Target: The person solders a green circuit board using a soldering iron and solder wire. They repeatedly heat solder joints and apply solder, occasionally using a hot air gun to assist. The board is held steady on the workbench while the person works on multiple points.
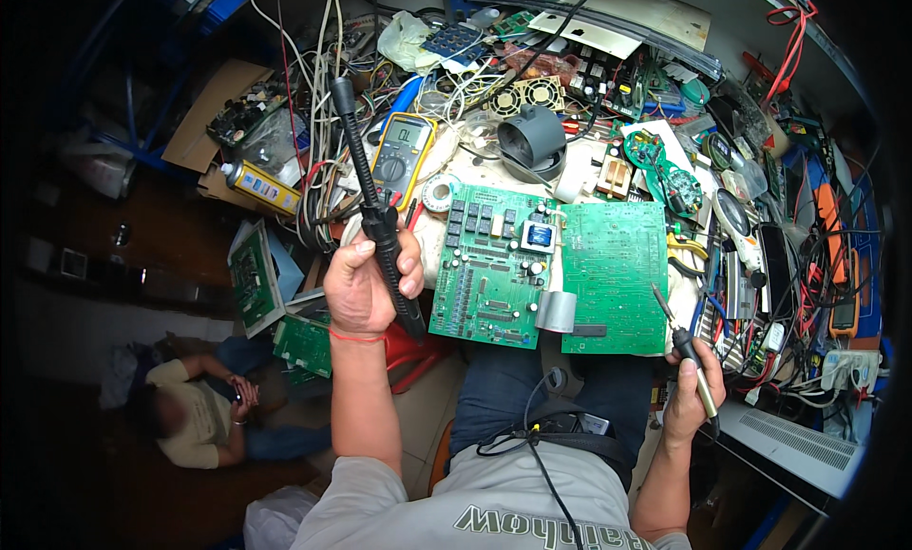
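My left hand (353, 298) is wrapped round a long black rod-like tool (359, 161) with a ribbed grip, tilted upward; its exact kind is unclear. A soldering iron (684, 343) sits in my right hand (682, 412), its tip pointing up and left toward the boards without a clear sign of contact. Between my hands lie two green circuit boards. One board (465, 289) carries relays, chips and a blue transformer (539, 237). Beside it, the other board (613, 265) shows mostly bare solder points. A grey ribbon cable (557, 312) lies between them at the near side.
Behind the boards are a yellow multimeter (403, 151), a white ring-shaped spool (438, 193) and a dark grey cylindrical part (532, 137). Yellow-handled pliers (686, 248) lie right of the boards. Cables and electronics crowd the bench. Another person (195, 407) sits at lower left.
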`<state>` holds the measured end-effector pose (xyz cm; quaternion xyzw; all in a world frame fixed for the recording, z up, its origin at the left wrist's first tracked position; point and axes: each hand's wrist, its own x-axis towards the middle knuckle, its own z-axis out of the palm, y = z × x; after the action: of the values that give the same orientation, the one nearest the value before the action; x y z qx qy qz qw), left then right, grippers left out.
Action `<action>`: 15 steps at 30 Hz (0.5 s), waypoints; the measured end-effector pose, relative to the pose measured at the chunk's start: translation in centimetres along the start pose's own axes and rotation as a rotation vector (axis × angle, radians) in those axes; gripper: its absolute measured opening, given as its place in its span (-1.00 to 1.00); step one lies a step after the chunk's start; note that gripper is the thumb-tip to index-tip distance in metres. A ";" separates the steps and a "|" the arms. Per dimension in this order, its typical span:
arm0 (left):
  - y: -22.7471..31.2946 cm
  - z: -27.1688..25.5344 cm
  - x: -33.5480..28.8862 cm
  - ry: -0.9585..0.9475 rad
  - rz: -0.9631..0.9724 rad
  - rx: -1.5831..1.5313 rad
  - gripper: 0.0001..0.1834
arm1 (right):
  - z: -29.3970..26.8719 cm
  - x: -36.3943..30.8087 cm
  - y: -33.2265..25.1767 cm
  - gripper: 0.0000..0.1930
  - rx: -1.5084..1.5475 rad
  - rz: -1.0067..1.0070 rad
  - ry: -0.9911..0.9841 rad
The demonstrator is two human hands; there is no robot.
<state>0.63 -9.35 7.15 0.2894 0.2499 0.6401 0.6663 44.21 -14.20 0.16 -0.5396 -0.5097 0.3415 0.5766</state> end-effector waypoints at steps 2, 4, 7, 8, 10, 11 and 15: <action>-0.3 0.1 -0.2 -0.012 -0.038 -0.036 -0.46 | -0.1 0.0 0.1 -0.61 0.010 0.015 0.003; -0.5 0.2 -0.3 -0.024 -0.085 -0.086 -0.44 | -0.2 -0.1 0.2 -0.61 0.014 0.015 0.003; -0.9 0.3 -0.5 -0.042 -0.116 -0.118 -0.43 | -0.2 -0.1 0.3 -0.61 0.018 0.014 0.002; -1.1 0.4 -0.5 -0.035 -0.117 -0.115 -0.43 | -0.3 -0.1 0.3 -0.61 0.021 0.011 0.004; -1.3 0.5 -0.4 -0.041 -0.129 -0.128 -0.42 | -0.3 -0.1 0.3 -0.61 0.010 0.016 -0.003; -1.4 0.6 -0.4 -0.040 -0.137 -0.128 -0.42 | -0.3 -0.1 0.3 -0.61 0.015 0.007 0.003; -1.8 1.9 -0.4 0.050 -0.114 -0.026 -0.38 | 0.0 -0.3 0.2 -0.62 0.076 0.059 0.023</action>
<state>3.22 -9.92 7.14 0.2502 0.2743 0.6113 0.6989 44.21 -14.43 -0.13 -0.5359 -0.4735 0.3716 0.5921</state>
